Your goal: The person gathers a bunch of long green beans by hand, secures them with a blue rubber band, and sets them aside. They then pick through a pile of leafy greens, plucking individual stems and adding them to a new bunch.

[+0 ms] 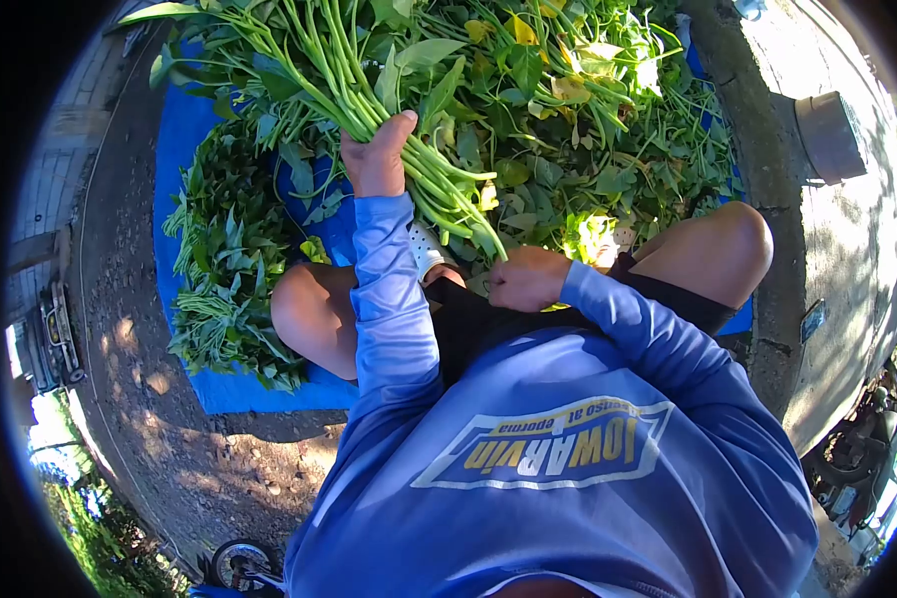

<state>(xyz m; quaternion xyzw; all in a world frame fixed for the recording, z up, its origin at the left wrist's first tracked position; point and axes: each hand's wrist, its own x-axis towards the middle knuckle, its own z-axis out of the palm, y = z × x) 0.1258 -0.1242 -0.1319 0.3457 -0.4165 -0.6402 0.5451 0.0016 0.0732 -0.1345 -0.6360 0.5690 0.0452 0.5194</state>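
My left hand (379,159) is wrapped round a thick bunch of water spinach stems (334,70). The leafy ends point away from me and the cut ends slant down to the right. Just below those ends, my right hand (530,280) is closed, with the tip of one longer stem (488,234) meeting its fingers. A large heap of loose water spinach (608,149), with some yellow leaves in it, spreads beyond both hands. To the left, sorted green bundles (224,249) are laid in a row.
A blue tarp (239,394) lies under the greens, between my bent knees and beyond. Along the right runs a concrete ledge (777,120) with a grey block-like object (829,138) on it. Stony ground (140,399) borders the left. Motorbikes (857,444) stand at the edges.
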